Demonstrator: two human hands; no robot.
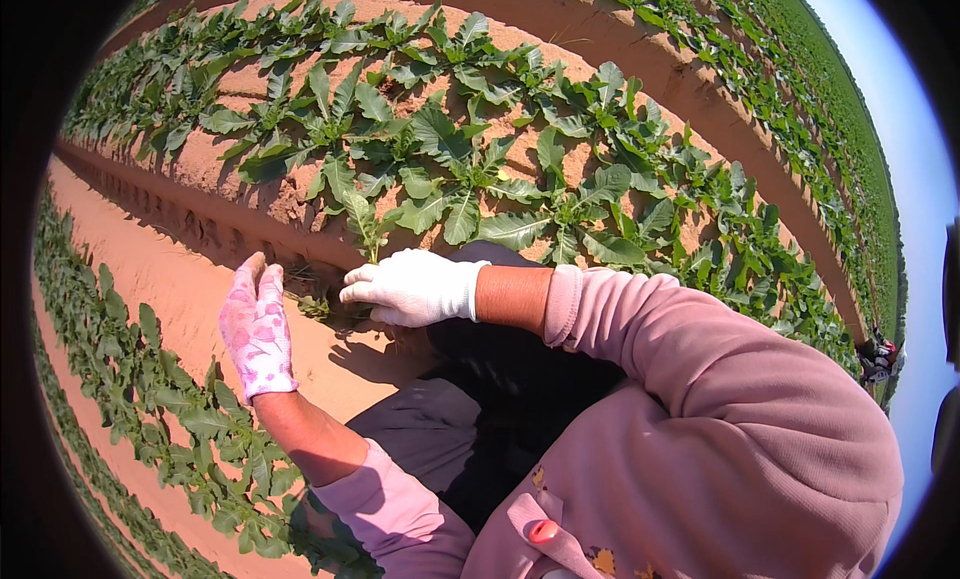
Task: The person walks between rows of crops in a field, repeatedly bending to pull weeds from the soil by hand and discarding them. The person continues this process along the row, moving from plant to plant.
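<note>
My left hand (261, 324), in a white glove with pink print, is raised over the sandy furrow with its fingers up and slightly apart, holding nothing visible. To its right, my right hand (409, 286) in a plain white glove has its fingers curled around the base of a small leafy plant (365, 222), whose leaves rise above the fingers. Its lower end and the fingertips' grip are partly hidden. Small weeds (313, 306) lie in the furrow between my hands. Beyond them, toothed-leaved green plants (465, 174) grow on a raised soil bed.
My bent knees in dark trousers (420, 421) are beside the bed. Another row of leafy plants (202, 421) runs along the lower left. More planted beds (720, 76) stretch away at the upper right. A person or some gear, too small to tell, is at the far right edge.
</note>
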